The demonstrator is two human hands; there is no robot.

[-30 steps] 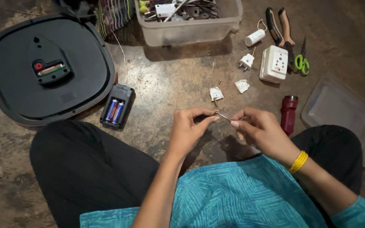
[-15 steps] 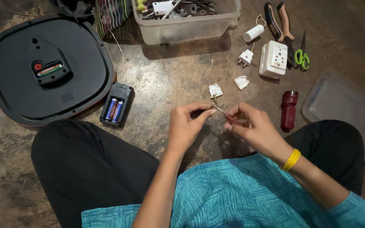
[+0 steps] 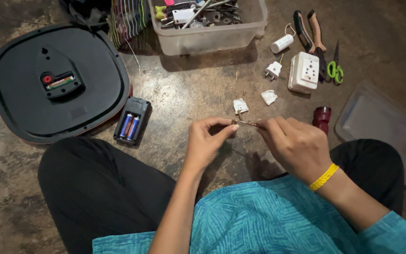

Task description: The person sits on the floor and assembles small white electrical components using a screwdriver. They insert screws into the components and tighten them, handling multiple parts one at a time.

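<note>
Head view: left hand (image 3: pixel 206 143) and right hand (image 3: pixel 296 146) both pinch thin wire (image 3: pixel 246 123) at centre, above floor; wire ends hidden by fingertips, detail too small. Red torch (image 3: pixel 322 118) partly hidden behind right hand. Lid (image 3: pixel 381 124) cut off right. Mottled dark floor (image 3: pixel 189 89).

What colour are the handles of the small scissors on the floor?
Bright green, best seen in the head view: the scissors lie beside the white socket box.
</note>
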